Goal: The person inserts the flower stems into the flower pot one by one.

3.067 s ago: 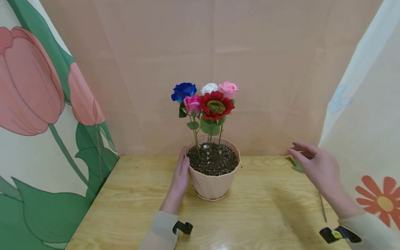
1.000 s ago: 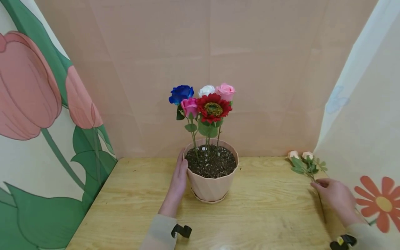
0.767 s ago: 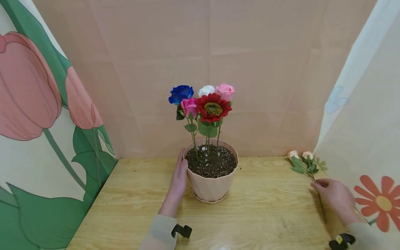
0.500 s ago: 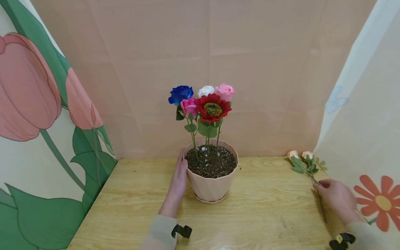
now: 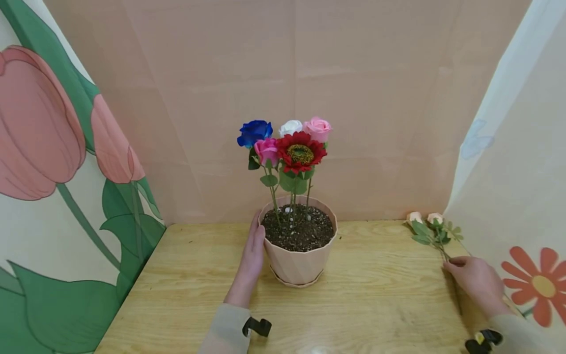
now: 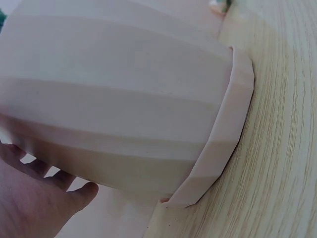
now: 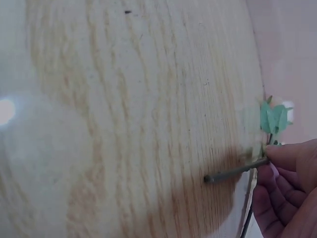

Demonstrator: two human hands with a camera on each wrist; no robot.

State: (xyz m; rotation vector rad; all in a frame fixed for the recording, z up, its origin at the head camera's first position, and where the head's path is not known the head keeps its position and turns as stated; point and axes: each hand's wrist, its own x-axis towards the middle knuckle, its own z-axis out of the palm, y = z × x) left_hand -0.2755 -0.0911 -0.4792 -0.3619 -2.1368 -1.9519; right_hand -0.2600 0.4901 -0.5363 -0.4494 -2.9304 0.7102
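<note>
A pale pink flowerpot (image 5: 298, 265) on its saucer stands mid-table, filled with dark soil (image 5: 305, 233). Planted upright in it are a blue rose (image 5: 255, 132), a white rose (image 5: 290, 127), a light pink rose (image 5: 317, 129), a magenta rose (image 5: 267, 151) and a red sunflower (image 5: 301, 153). My left hand (image 5: 252, 248) rests along the pot's left side, its fingers fairly straight against the wall. At the right, two peach rose heads (image 5: 435, 218) with green leaves lie near the back edge. My right hand (image 5: 477, 282) pinches a rose stem (image 7: 230, 173) between thumb and fingers; its cut end shows.
The wooden table (image 5: 367, 305) meets a plain pinkish backdrop (image 5: 376, 123) behind the pot. Printed panels flank it, with tulips (image 5: 40, 128) on the left and an orange flower (image 5: 543, 286) on the right. A second thin dark stem (image 7: 246, 223) shows below my right fingers.
Since about three seconds ago, my right hand has come down and toward me from over the rose heads, uncovering them, and has taken hold of a stem. My left hand stays on the pot.
</note>
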